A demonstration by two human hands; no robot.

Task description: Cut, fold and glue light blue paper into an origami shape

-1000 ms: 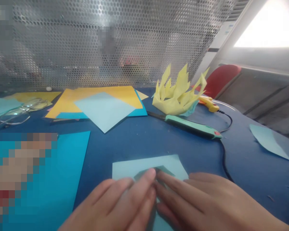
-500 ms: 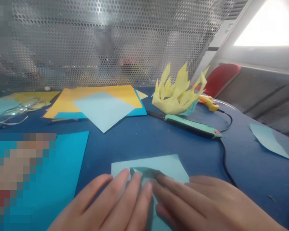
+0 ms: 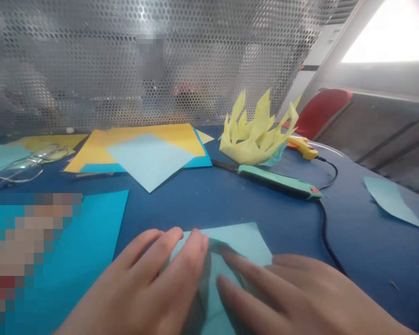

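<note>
A pale blue sheet of paper lies on the table in front of me, with a folded, raised part across its middle. My left hand rests over its left side, fingers stretched forward and bent a little at the tips. On the right part my right hand presses with extended fingers, the index fingertip at the fold's edge. Both hands cover much of the sheet, and its near end runs out of view.
Behind lie a light blue square sheet, orange paper and glasses. A yellow paper crown-like shape stands beside a green corded tool. Bright blue paper is at left, a loose sheet at right. Perforated metal rises behind.
My left hand has moved up and slightly left, away from the right fingertips, uncovering more of the folded middle. My right hand stays nearly in place.
</note>
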